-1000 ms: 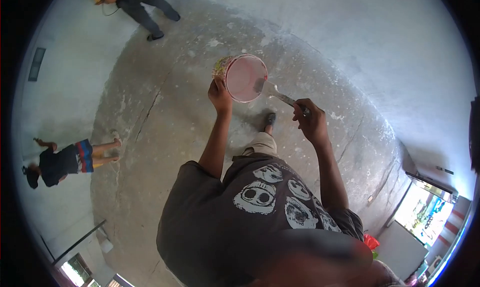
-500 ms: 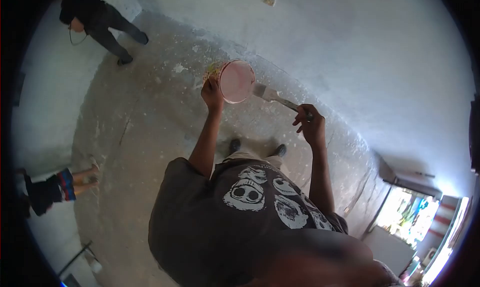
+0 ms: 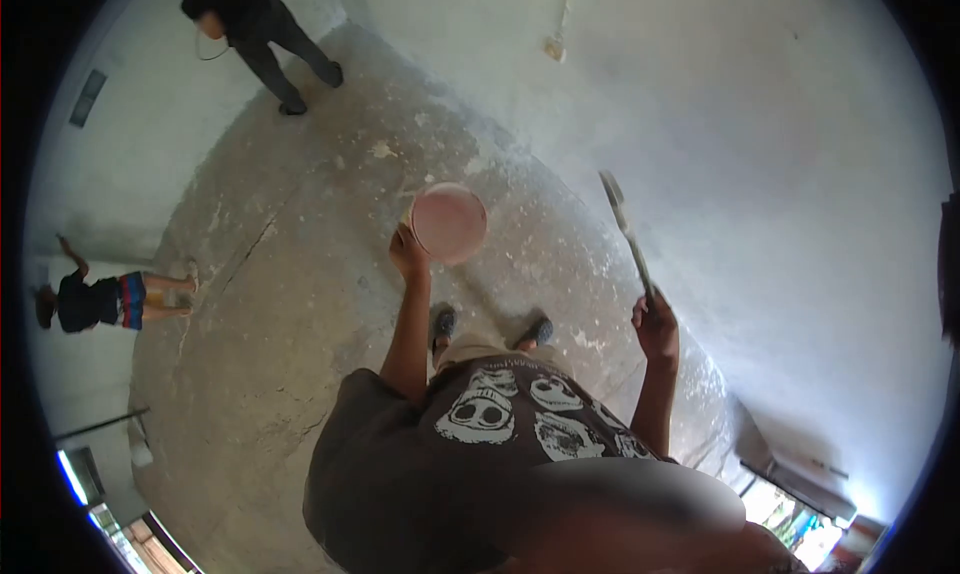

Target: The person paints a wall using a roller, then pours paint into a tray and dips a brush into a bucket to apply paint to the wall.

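Observation:
A round bucket (image 3: 449,223) with a pinkish inside hangs in front of me, its opening facing up. My left hand (image 3: 409,252) grips its left side. On the right, my right hand (image 3: 657,326) is closed around the handle of a long paint brush (image 3: 627,222). The brush points upward, its head near the pale wall (image 3: 760,174); whether the bristles touch the wall I cannot tell. Brush and bucket are well apart.
One person (image 3: 262,34) in dark clothes stands at the upper left. Another person (image 3: 100,302) in striped shorts is by the left wall, an arm raised. The concrete floor (image 3: 300,324) is spotted and cracked. A bright window (image 3: 790,519) shows lower right.
The brush has left the bucket's rim and swung up and right with my right hand. The bucket and my left hand sit lower in view. The camera view has shifted.

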Motion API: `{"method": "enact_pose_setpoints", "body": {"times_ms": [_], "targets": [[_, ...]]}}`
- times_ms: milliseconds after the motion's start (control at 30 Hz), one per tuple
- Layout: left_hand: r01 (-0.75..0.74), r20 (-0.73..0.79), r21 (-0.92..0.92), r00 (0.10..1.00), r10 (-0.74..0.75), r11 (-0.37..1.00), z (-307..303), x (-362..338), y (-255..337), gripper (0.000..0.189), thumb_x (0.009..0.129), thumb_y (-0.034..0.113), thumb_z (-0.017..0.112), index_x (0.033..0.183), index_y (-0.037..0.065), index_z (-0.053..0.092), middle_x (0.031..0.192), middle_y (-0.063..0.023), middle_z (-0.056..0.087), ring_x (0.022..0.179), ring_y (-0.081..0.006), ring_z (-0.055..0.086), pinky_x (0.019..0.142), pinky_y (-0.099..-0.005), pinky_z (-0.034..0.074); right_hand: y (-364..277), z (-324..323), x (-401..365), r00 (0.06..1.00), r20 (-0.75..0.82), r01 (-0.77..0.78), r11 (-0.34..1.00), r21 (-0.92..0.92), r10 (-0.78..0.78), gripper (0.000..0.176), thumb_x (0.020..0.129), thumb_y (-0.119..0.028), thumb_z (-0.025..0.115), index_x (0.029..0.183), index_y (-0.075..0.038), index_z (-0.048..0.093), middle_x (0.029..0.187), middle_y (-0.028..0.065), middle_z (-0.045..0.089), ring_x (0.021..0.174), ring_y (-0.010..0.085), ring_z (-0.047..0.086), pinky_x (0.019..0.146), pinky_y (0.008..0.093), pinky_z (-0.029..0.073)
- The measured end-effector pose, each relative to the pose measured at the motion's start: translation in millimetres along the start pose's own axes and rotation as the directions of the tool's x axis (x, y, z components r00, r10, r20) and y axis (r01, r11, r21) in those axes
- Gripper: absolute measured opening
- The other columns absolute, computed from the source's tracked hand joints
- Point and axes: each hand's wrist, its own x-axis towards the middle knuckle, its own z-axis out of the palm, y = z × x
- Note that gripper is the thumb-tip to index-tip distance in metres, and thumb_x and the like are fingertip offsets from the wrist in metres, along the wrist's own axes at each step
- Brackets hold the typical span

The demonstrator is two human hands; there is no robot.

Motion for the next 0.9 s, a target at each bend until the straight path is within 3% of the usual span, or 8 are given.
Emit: {"method": "enact_pose_setpoints", "body": {"times_ms": [33,167,233,467,533,600,833,900], "targets": [[-0.012,-0.038,-0.001,0.999,0.012,1.0,0.0,-7.5,1.3,0.042,0.094,0.031,0.045,0.082,-0.005,0.061,0.076,-0.0234,0.063,0.063,-0.0332,0.059,0.061,-0.0418,0.046,-13.4,-0.8,1.9,0.979,0.18,-0.095,0.995,-0.011,0.096,0.048,0.09,-0.028,0.051,0.13,-0.001,0.043,0.077,0.0002,0.052,0.057,0.0105,0.047,0.052,0.0226,0.039],[0.013,-0.085,0.153,0.996,0.0,0.988,3.0,-28.8,-7.2,0.043,0.094,0.032,0.044,0.081,-0.006,0.06,0.074,-0.0208,0.061,0.064,-0.0262,0.056,0.062,-0.04,0.044,-11.8,-23.5,45.7,0.905,0.193,-0.371,0.925,-0.078,0.379,0.037,0.089,-0.021,0.046,0.119,0.002,0.045,0.067,-0.0014,0.043,0.049,0.0082,0.039,0.042,0.0237,0.036],[0.029,-0.092,0.053,0.995,-0.024,0.998,3.0,-39.3,-11.5,0.041,0.095,0.029,0.045,0.077,-0.005,0.06,0.066,-0.0178,0.059,0.057,-0.0214,0.05,0.057,-0.0383,0.042,12.8,-54.7,79.9,0.875,-0.063,-0.468,0.806,-0.362,0.48,0.034,0.088,-0.021,0.047,0.115,0.0,0.046,0.068,-0.001,0.045,0.049,0.0078,0.04,0.042,0.0235,0.036],[0.233,-0.216,-0.16,0.94,-0.264,0.959,-27.1,-67.7,12.4,0.041,0.097,0.028,0.044,0.077,-0.004,0.061,0.064,-0.0119,0.057,0.058,-0.0171,0.047,0.057,-0.0356,0.04,18.8,21.9,120.8,0.89,0.009,-0.335,0.67,-0.663,0.455,0.027,0.087,-0.015,0.045,0.112,-0.005,0.047,0.062,-0.0015,0.045,0.049,0.0078,0.044,0.041,0.0232,0.034],[0.245,-0.263,-0.079,0.93,-0.257,0.966,-40.7,-68.6,10.9,0.041,0.097,0.028,0.045,0.077,-0.003,0.06,0.062,-0.011,0.056,0.057,-0.0164,0.046,0.056,-0.0351,0.039,19.8,46.2,129.1,0.903,0.061,-0.256,0.647,-0.718,0.425,0.026,0.092,-0.021,0.048,0.112,-0.005,0.049,0.062,-0.0014,0.047,0.05,0.0093,0.043,0.044,0.0247,0.034],[0.209,-0.303,-0.079,0.926,-0.223,0.975,-51.9,-69.4,10.7,0.041,0.096,0.028,0.045,0.075,-0.003,0.06,0.062,-0.0112,0.056,0.057,-0.0168,0.046,0.056,-0.0355,0.039,17.7,72.7,127.6,0.922,0.374,0.306,0.399,-0.864,0.103,0.03,0.094,-0.027,0.052,0.112,-0.003,0.052,0.061,0.0021,0.05,0.05,0.0117,0.041,0.047,0.0282,0.035],[0.213,-0.312,0.112,0.935,-0.17,0.971,-92.1,-36.3,3.7,0.043,0.094,0.032,0.046,0.077,-0.006,0.057,0.066,-0.0204,0.055,0.061,-0.0215,0.047,0.062,-0.0385,0.041,14.4,166.2,97.5,0.741,0.65,0.606,0.249,-0.756,0.17,0.034,0.092,-0.029,0.057,0.112,-0.002,0.059,0.071,0.0117,0.06,0.06,0.0185,0.055,0.057,0.0318,0.044],[0.157,-0.344,0.1,0.932,-0.113,0.983,-94.9,-19.0,-10.6,0.044,0.093,0.032,0.047,0.072,-0.005,0.056,0.062,-0.0209,0.053,0.056,-0.0215,0.047,0.057,-0.039,0.04,32.9,181.8,91.0,0.697,0.682,0.648,0.211,-0.731,0.223,0.032,0.09,-0.029,0.057,0.113,-0.007,0.061,0.096,0.0182,0.066,0.089,0.0354,0.063,0.076,0.0387,0.05]]}}
